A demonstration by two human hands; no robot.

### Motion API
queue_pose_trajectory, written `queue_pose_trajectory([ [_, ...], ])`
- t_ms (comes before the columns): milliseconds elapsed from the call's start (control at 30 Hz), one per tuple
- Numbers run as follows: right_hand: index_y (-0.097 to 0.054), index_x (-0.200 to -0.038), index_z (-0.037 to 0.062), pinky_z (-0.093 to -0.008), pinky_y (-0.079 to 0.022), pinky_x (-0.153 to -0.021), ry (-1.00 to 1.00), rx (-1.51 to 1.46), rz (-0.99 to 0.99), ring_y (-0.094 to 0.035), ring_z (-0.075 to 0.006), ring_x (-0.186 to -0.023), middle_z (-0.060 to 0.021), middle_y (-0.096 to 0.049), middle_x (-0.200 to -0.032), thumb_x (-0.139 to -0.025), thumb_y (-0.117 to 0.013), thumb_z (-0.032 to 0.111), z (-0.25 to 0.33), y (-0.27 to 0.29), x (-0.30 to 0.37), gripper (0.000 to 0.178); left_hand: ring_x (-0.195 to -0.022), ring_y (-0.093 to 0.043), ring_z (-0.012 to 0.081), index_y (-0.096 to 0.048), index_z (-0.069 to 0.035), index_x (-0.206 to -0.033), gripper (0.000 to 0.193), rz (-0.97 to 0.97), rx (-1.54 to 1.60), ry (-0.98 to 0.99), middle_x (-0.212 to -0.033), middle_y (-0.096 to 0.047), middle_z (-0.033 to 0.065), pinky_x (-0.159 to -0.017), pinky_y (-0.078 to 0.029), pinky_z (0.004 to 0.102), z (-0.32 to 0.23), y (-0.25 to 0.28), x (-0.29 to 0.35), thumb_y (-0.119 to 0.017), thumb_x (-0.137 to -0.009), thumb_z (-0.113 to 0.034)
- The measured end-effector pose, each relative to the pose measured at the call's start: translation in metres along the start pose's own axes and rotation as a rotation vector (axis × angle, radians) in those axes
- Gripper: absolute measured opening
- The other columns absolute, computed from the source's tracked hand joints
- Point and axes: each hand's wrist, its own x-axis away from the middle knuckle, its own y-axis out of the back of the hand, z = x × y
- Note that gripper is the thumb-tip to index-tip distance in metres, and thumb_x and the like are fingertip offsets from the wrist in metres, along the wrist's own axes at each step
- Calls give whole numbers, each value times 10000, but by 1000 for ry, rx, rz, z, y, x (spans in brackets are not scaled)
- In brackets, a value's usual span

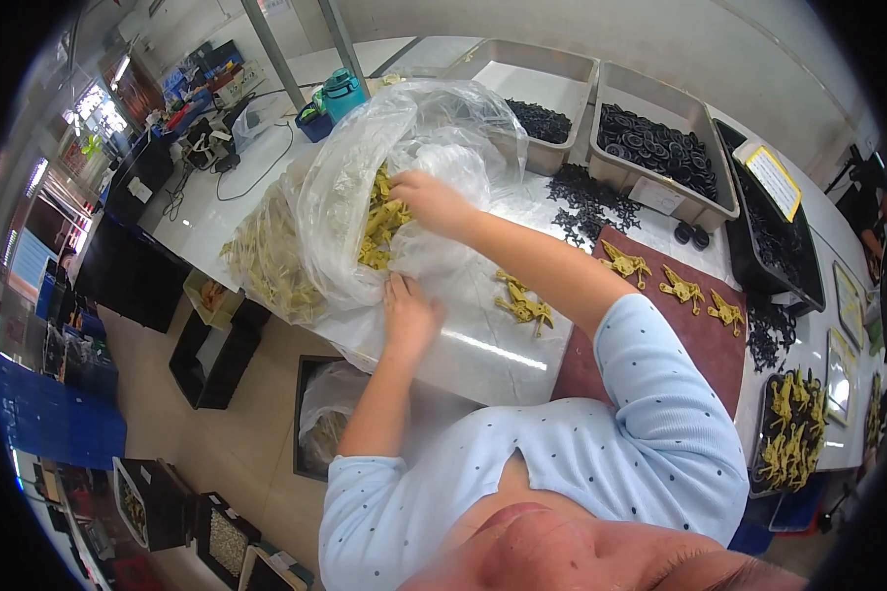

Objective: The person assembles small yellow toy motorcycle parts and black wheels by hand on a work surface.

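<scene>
A large clear plastic bag (330,222) lies on the table ahead of me, its mouth folded back toward the right. Inside it, yellow-green plastic parts (375,236) are heaped. My right hand (432,204) reaches into the bag's mouth, fingers curled against the heap; their tips are partly hidden, and what they grip cannot be made out. Lower down, my left hand (411,313) is closed on the near edge of the bag. A small cluster of loose yellow-green parts (525,303) lies on the table to the right of my hands.
On a brown mat (650,335) at right, 3 yellow-green pieces (682,286) lie in a row. Grey bins (616,158) with black parts line the back, loose black parts (589,204) before them. A black tray (790,433) of yellow-green parts stands far right; a turquoise bottle (342,94) stands behind the bag.
</scene>
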Motion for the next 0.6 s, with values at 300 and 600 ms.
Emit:
queue_pose_trajectory([
  [300,-613,-1052,91,-401,-481,-820,-137,281,414,-588,-270,-1000,-102,-617,-1013,-776,-651,180,10,-34,-9,293,-1206,-393,402,-498,83,-1153,526,-71,-236,138,-1292,-411,255,-993,-320,510,-65,36,6,-656,-761,-228],
  [600,-543,-1166,59,-348,-505,-744,-488,-238,-130,-643,-267,-855,-171,-653,-949,-870,-625,204,27,128,55,340,-1303,-354,267,-589,-3,-1106,300,269,-423,-263,-1379,-411,123,-1058,-266,531,-11,-8,-37,-490,-894,-190],
])
